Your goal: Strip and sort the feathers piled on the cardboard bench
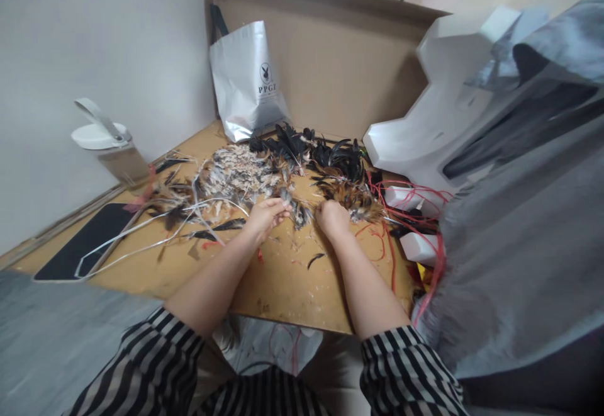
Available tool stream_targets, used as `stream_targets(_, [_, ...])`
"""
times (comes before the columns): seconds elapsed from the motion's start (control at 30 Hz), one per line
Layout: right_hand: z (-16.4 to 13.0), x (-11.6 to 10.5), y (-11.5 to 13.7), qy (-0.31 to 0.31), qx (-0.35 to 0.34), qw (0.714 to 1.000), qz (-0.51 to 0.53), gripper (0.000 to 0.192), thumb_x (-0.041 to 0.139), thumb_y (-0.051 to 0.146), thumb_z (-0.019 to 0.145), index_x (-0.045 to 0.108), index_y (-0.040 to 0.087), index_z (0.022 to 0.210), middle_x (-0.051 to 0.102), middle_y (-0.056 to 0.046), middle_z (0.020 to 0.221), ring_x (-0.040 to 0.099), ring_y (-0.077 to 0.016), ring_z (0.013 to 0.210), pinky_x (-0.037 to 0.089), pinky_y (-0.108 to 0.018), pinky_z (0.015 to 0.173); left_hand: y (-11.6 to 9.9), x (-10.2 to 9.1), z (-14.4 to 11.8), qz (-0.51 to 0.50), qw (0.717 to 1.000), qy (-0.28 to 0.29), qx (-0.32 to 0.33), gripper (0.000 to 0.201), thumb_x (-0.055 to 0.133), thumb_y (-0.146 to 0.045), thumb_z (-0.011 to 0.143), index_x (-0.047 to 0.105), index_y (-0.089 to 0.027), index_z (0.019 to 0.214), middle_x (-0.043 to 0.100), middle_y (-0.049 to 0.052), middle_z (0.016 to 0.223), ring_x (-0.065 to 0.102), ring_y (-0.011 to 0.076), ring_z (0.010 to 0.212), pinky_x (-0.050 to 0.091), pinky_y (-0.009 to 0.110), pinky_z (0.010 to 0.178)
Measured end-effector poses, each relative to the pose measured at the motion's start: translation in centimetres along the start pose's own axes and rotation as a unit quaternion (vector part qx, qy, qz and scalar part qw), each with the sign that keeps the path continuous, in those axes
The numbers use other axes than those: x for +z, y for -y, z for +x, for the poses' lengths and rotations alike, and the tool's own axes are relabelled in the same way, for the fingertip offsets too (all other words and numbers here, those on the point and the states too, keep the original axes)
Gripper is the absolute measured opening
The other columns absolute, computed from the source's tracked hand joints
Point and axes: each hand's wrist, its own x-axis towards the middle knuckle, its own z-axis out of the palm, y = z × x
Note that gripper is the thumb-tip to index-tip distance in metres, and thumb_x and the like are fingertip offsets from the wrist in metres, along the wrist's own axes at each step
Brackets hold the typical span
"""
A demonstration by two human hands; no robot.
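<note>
My left hand [268, 216] is closed in a pinch on a small greyish feather [285, 195], just above the wooden tabletop. Close to its right lies a small tuft of grey and dark feathers [300, 213]. My right hand [333, 218] is curled shut at the edge of a brown feather pile [353, 197]; what its fingers hold, if anything, is hidden. Behind the left hand spreads a heap of pale, whitish feathers [238, 174]. Black glossy feathers [290, 145] lie farther back. A single dark feather [315, 260] rests in front of the right hand.
A silver bag [250, 82] leans against the cardboard back panel [340, 63]. At left are a lidded cup [120, 155], a black flat pad [85, 243] and white strips [141, 236]. Red strings [392, 252], white blocks [419, 248] and grey cloth [519, 246] crowd the right side.
</note>
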Motion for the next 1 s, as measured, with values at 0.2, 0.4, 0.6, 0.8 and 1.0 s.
stream_targets(0.2, [0.2, 0.1, -0.7, 0.034, 0.021, 0.959, 0.282, 0.020, 0.054, 0.030, 0.067, 0.066, 0.014, 0.067, 0.059, -0.004, 0.057, 0.053, -0.0134, 0.054, 0.036, -0.022, 0.051, -0.1, 0.1, -0.2, -0.004, 1.000, 0.010, -0.007, 0.016, 0.070, -0.019, 0.063, 0.062, -0.010, 0.073, 0.065, 0.005, 0.070, 0.057, 0.0048, 0.052, 0.040, 0.011, 0.042])
stream_targets(0.4, [-0.2, -1.3, -0.4, 0.146, 0.075, 0.738, 0.654, 0.028, 0.069, 0.035, 0.054, 0.057, 0.013, 0.066, 0.037, 0.008, 0.042, 0.023, -0.0023, 0.035, 0.015, -0.018, 0.036, -0.3, 0.2, -0.4, -0.027, 0.998, 0.024, -0.043, 0.013, 0.068, -0.014, 0.066, 0.061, -0.009, 0.076, 0.067, 0.006, 0.075, 0.061, 0.0068, 0.055, 0.043, 0.011, 0.043])
stream_targets(0.6, [-1.1, -1.6, 1.7, 0.176, 0.069, 0.609, 0.770, 0.029, 0.074, 0.031, 0.049, 0.053, 0.015, 0.063, 0.042, 0.007, 0.047, 0.026, -0.0015, 0.038, 0.012, -0.017, 0.037, -0.2, 0.5, -0.7, -0.062, 0.993, 0.067, -0.081, 0.011, 0.066, -0.011, 0.068, 0.060, -0.009, 0.077, 0.068, 0.010, 0.082, 0.064, 0.0100, 0.060, 0.044, 0.011, 0.044])
stream_targets(0.8, [-1.8, -0.3, 3.5, 0.125, 0.064, 0.646, 0.750, 0.023, 0.071, 0.033, 0.053, 0.061, 0.015, 0.064, 0.048, 0.006, 0.045, 0.031, -0.0035, 0.039, 0.018, -0.019, 0.039, 0.2, 0.5, -0.6, -0.087, 0.987, 0.099, -0.096, 0.009, 0.061, -0.010, 0.072, 0.063, -0.008, 0.080, 0.068, 0.008, 0.078, 0.064, 0.0085, 0.060, 0.045, 0.010, 0.046])
stream_targets(1.0, [-1.9, 0.3, 3.7, 0.112, 0.059, 0.658, 0.743, 0.023, 0.070, 0.035, 0.055, 0.063, 0.017, 0.066, 0.058, 0.003, 0.053, 0.042, -0.0060, 0.044, 0.030, -0.020, 0.044, 0.3, 0.4, -0.5, -0.092, 0.985, 0.091, -0.113, 0.007, 0.059, -0.008, 0.073, 0.063, -0.008, 0.078, 0.067, 0.007, 0.073, 0.062, 0.0072, 0.057, 0.044, 0.009, 0.045])
